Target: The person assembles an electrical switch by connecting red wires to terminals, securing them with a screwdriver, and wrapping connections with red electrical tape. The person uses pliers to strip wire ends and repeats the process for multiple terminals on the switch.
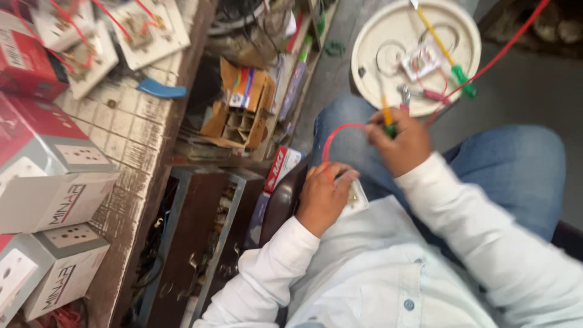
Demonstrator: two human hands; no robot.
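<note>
On wooden bench left of hands: stacked red-white socket boxes.

Red-and-white cartons stacked left; torn brown box centre.

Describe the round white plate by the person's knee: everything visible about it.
The round white plate looks like moulded plastic, with a raised rim and a circular ridge inside. It lies flat on the grey floor, just beyond the jeans-clad knee. A small white fitting with red wiring sits near its middle. A yellow probe with a green tip crosses it, and a red wire passes over its right edge. Neither hand touches it; its top edge is cut off.
</note>
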